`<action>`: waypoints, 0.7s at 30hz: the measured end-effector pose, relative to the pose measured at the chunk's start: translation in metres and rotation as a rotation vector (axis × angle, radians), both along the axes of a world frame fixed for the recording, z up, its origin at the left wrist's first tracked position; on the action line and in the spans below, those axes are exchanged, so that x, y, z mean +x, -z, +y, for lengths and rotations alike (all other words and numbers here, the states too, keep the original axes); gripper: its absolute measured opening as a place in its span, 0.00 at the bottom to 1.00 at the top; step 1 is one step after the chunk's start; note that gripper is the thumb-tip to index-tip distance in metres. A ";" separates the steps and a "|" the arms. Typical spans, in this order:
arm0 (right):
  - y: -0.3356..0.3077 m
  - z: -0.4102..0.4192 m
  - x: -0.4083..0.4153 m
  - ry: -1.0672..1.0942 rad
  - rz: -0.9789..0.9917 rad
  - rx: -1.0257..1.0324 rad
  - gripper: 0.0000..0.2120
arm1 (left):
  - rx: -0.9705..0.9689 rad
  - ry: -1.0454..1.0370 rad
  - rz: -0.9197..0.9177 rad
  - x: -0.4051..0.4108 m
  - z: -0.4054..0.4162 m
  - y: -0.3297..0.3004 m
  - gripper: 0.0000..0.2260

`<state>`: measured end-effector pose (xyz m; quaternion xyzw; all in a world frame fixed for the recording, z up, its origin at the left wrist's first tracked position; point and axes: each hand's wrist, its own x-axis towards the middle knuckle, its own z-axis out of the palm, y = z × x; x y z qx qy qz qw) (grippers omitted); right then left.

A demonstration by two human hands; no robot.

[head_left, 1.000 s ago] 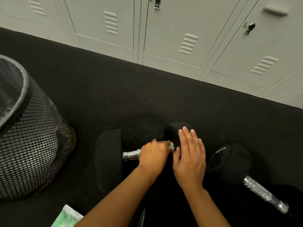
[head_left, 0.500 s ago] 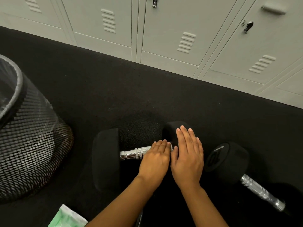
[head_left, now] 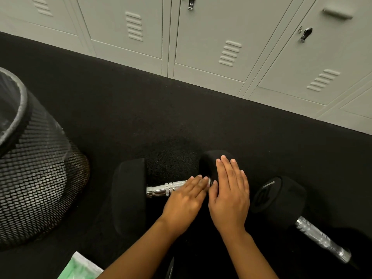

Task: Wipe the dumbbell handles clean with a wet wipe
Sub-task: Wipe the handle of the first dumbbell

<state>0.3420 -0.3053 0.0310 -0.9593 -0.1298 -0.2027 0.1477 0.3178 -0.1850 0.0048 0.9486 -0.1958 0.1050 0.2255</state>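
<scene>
From my screen I cannot see the wet wipe itself; if it is under the left hand [head_left: 184, 200], the palm hides it. The right end of the chrome handle [head_left: 167, 188] is also covered by that hand, and only its left part shows. The second dumbbell [head_left: 281, 200] on the right runs to the lower right, where its far weight is lost in the dark corner. A green and white packet [head_left: 80, 267] is cut off by the bottom edge, and the mesh bin [head_left: 34, 178] by the left edge.

Compared with one second ago, the left hand no longer wraps the handle: its fingers are now stretched almost flat and lie over the bar. More of the chrome shows on the left side than before. The right hand [head_left: 229, 196] has stayed nearly in the same place.

The near dumbbell [head_left: 128, 194] lies on the black floor [head_left: 141, 109], in front of the grey lockers [head_left: 221, 37]. The left hand rests flat on the right part of its handle, fingers straight, holding nothing that I can see. The right hand is flat and wide too, palm down, pressing on the right weight [head_left: 209, 162] of this dumbbell, just beside the left hand.
</scene>
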 end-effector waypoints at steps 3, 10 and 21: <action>0.000 0.001 0.001 0.003 0.001 -0.003 0.23 | 0.007 -0.052 0.016 0.013 0.000 -0.004 0.14; 0.000 0.000 -0.001 0.004 0.004 -0.006 0.23 | 0.050 -0.020 0.004 0.012 0.004 -0.002 0.14; -0.001 0.000 -0.001 0.001 -0.002 -0.010 0.23 | 0.006 -0.022 0.125 0.017 0.005 -0.007 0.16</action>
